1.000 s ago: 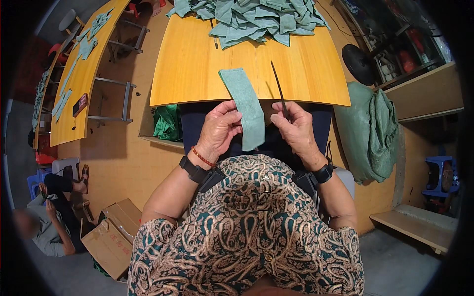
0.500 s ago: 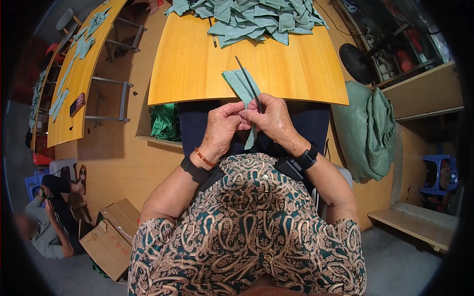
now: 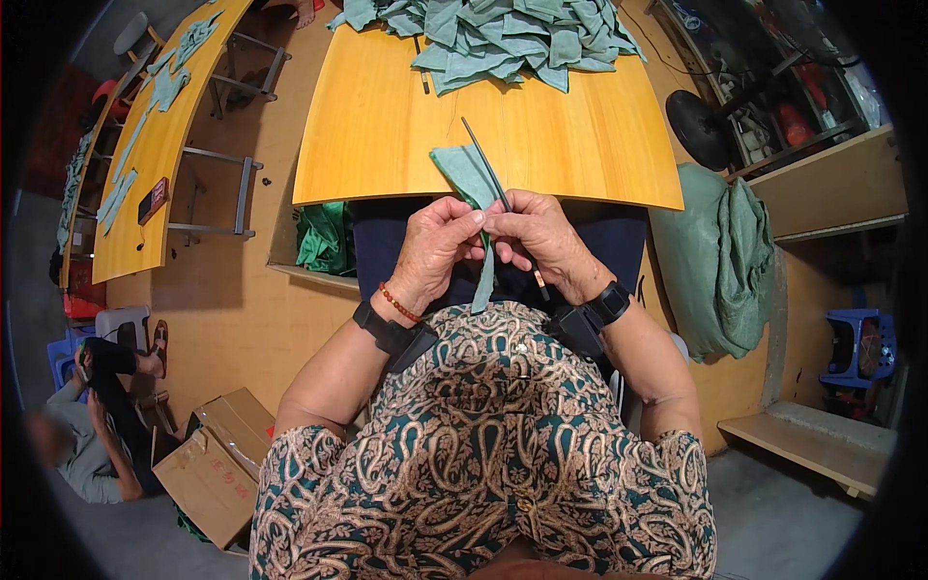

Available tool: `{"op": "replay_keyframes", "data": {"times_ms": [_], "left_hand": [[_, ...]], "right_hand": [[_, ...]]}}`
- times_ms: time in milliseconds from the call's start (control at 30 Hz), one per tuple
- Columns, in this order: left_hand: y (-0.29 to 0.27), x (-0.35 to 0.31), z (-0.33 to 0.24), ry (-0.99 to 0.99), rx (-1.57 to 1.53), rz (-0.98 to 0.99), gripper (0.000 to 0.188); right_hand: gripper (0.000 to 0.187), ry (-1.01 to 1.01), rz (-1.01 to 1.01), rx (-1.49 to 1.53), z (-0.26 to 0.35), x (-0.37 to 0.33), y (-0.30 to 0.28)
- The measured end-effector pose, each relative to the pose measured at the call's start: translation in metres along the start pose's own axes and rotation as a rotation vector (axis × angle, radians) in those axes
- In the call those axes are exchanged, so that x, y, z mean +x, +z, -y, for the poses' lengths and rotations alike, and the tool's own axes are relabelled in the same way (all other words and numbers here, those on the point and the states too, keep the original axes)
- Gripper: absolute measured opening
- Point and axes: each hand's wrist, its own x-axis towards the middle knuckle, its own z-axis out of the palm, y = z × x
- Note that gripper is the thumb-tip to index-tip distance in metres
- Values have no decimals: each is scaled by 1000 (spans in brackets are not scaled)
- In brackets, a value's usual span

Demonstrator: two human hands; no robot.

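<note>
Between my hands, at the near edge of the yellow wooden table (image 3: 387, 145), is a narrow strip of pale green cloth (image 3: 466, 172). Its wide upper end rests over the tabletop, and its tail hangs below my fingers. A brighter green shows along its left edge. My left hand (image 3: 432, 242) is closed, pinching the cloth between thumb and fingers. Closed too, my right hand (image 3: 543, 237) grips a thin black chopstick-like stick (image 3: 483, 158) slanting across the cloth, its lower end showing below the palm. The right fingertips meet the cloth beside the left thumb; their exact hold is partly hidden.
A heap of similar green cloth pieces (image 3: 527, 43) covers the table's far end, with another dark stick (image 3: 422, 72) beside it. A large green sack (image 3: 715, 261) stands at right. Lower left are a cardboard box (image 3: 217, 469) and a seated person (image 3: 97, 435).
The black stick has slid down through my right hand, so its lower end now shows below the palm. My fingers have shifted on the cloth, and its tail hangs a little lower.
</note>
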Motion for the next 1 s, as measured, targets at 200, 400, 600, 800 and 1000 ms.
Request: {"op": "replay_keyframes", "data": {"times_ms": [200, 400, 600, 800, 1000], "left_hand": [[-2, 0, -1, -5, -54, 97, 9], [10, -3, -10, 251, 446, 95, 9], [15, -3, -5, 331, 445, 11, 9], [18, -6, -8, 134, -96, 82, 22], [6, -12, -31, 83, -270, 207, 30]], "right_hand": [[12, 35, 63, 128, 1, -2, -1], [14, 8, 123, 199, 7, -6, -4], [15, -134, 5, -251, 17, -24, 14], [16, -184, 30, -295, 14, -19, 14], [34, -148, 12, -206, 29, -54, -10]]}}
